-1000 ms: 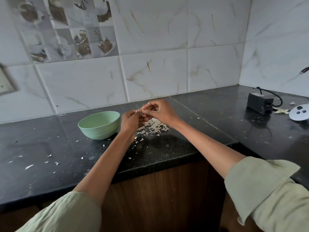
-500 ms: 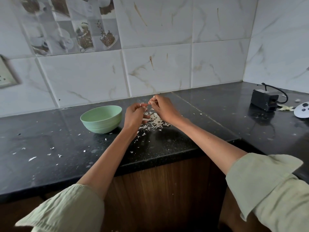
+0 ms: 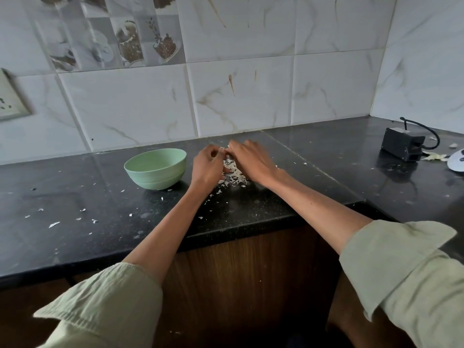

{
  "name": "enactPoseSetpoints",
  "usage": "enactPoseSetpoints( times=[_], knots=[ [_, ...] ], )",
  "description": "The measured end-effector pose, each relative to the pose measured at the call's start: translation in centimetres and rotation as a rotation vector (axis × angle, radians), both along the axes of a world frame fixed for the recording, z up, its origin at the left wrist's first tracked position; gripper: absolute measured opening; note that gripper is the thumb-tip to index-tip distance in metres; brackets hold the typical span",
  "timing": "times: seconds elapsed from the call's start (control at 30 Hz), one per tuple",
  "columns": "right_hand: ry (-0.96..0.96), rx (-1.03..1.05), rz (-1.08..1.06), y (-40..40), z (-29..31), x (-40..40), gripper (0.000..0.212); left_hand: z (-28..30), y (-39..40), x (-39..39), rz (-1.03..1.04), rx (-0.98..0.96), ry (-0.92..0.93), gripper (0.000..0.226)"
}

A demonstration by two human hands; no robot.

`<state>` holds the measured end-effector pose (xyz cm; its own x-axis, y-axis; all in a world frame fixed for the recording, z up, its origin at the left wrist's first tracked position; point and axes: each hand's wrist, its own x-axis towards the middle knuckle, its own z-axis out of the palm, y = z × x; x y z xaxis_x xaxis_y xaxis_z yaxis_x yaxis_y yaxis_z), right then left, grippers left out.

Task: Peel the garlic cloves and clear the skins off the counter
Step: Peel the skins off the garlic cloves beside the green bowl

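Where they hovered earlier, both hands [image 3: 232,160] now sit lower over the skins [image 3: 233,174].

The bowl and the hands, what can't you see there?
- Inside of the bowl, head view: the near wall hides its contents.
- The clove, head view: curled fingers of the left hand and right hand cover whatever they pinch; too small to tell.
- White disc, head view: cut off by the right edge.
- Wall socket, head view: cut off by the left edge.
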<state>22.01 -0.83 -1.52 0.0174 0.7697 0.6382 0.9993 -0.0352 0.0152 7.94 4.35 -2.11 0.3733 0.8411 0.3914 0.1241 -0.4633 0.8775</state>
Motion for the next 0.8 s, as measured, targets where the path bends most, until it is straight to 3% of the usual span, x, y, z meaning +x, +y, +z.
enactPoseSetpoints(
  times=[0.27, 0.57, 0.63, 0.8],
  knots=[
    [0.183, 0.126, -0.031, 0.1, 0.3, -0.3, 0.025, -0.3, 0.0, 0.2, 0.008, 0.103, 0.078, 0.019],
    [0.240, -0.021, 0.073, -0.1, 0.0, -0.4, 0.016, -0.2, -0.2, 0.1, 0.040, 0.199, 0.137, 0.018],
    [0.169, -0.017, 0.076, 0.2, -0.1, -0.3, 0.023, -0.2, -0.2, 0.2, 0.055, 0.228, 0.147, 0.018],
    [0.229, 0.029, 0.063, 0.9, -0.1, 0.0, 0.019, -0.1, -0.2, 0.1, 0.093, 0.255, 0.179, 0.018]
  ],
)
